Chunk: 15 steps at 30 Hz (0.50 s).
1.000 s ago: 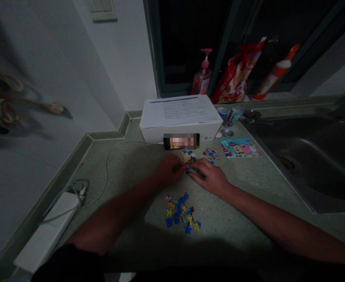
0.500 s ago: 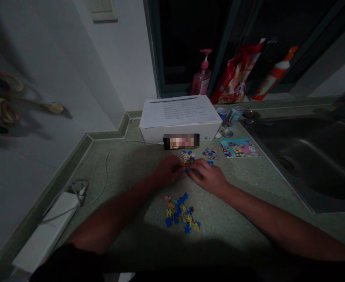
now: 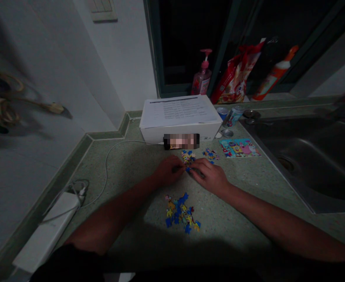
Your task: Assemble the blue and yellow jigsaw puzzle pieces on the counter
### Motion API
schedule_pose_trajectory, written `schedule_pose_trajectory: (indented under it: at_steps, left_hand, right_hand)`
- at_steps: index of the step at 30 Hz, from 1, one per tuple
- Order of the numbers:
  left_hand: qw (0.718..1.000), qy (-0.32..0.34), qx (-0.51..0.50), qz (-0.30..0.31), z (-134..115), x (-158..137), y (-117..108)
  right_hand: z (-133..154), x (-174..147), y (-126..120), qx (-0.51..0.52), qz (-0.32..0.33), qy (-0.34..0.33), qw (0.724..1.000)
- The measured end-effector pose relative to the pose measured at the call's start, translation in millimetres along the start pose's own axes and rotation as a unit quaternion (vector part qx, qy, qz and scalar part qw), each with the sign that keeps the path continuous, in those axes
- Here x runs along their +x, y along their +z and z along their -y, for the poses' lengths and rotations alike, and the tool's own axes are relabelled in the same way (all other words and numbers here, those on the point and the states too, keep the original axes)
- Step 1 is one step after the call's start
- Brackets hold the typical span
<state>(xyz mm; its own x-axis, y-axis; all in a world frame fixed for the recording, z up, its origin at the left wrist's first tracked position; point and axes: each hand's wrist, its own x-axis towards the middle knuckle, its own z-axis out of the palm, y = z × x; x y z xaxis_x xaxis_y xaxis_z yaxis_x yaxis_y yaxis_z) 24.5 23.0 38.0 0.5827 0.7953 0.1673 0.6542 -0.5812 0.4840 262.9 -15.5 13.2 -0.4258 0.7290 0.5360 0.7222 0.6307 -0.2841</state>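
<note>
A partly joined jigsaw puzzle (image 3: 187, 156) lies on the counter between my hands, its near edge partly covered by fingers. My left hand (image 3: 169, 171) is closed at the puzzle's lower left, with thumb and fingertips pressed against its edge. From the other side, my right hand (image 3: 210, 176) pinches at a small blue jigsaw piece (image 3: 187, 169) along the near edge. Whether that piece is locked in place I cannot tell. Closer to my body lies a loose heap of blue and yellow jigsaw pieces (image 3: 178, 211). Beyond my right hand is a smaller cluster of pieces (image 3: 210, 153).
A phone (image 3: 181, 141) with a blurred screen leans on a white box (image 3: 178, 117). Right of the puzzle lies a colourful cartoon picture card (image 3: 239, 149), near cans (image 3: 233, 116) and the sink (image 3: 301, 188). A white cable (image 3: 105, 172) runs to a power strip (image 3: 47, 231) at left.
My right hand's fingertips have shifted slightly to the right, and a little more of the puzzle's near edge shows. My left hand stays almost still.
</note>
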Motion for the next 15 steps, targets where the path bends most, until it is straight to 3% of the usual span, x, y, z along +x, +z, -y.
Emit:
schedule_pose_trajectory:
  at_steps: [4, 10, 15]
  left_hand:
    - [1.000, -0.009, -0.024, -0.003, 0.7, -0.2, 0.1]
    - [0.999, -0.007, 0.041, 0.011, -1.5, 0.1, -2.9]
    - [1.000, 0.003, -0.017, 0.014, 0.9, -1.6, -2.5]
  right_hand:
    - [3.5, 1.7, -4.1, 0.000, 0.006, -0.001, 1.000]
    - [3.5, 3.0, -3.9, 0.003, 0.024, -0.006, 1.000]
    - [-1.5, 1.5, 1.5, 0.011, 0.007, -0.013, 1.000]
